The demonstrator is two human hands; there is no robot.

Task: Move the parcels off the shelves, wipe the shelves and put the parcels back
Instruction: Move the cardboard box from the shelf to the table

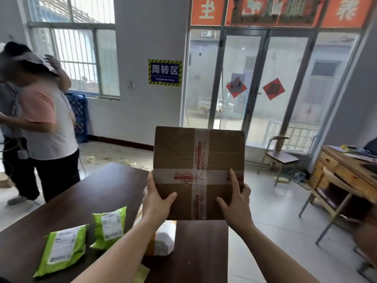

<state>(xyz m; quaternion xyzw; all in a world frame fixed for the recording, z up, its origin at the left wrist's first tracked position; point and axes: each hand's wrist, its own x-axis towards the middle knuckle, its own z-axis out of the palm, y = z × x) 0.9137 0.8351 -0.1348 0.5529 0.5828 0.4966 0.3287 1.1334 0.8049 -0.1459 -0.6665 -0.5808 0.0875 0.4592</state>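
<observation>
A taped brown cardboard parcel (199,160) is held up in the air above the far end of a dark wooden table (114,184). My left hand (158,199) grips its lower left edge, thumb on the top face. My right hand (236,201) grips the lower right edge, thumb and forefinger spread on the top face. On the table lie two green bagged parcels (62,249) (110,226) and a white and yellow bagged parcel (163,240), partly hidden by my left forearm. No shelves are in view.
A person in a pink and white shirt (47,127) stands left of the table. A blue crate (78,117) leans on the wall under the window. A chair (282,156) and a wooden desk (344,170) stand at the right, before glass doors (265,82).
</observation>
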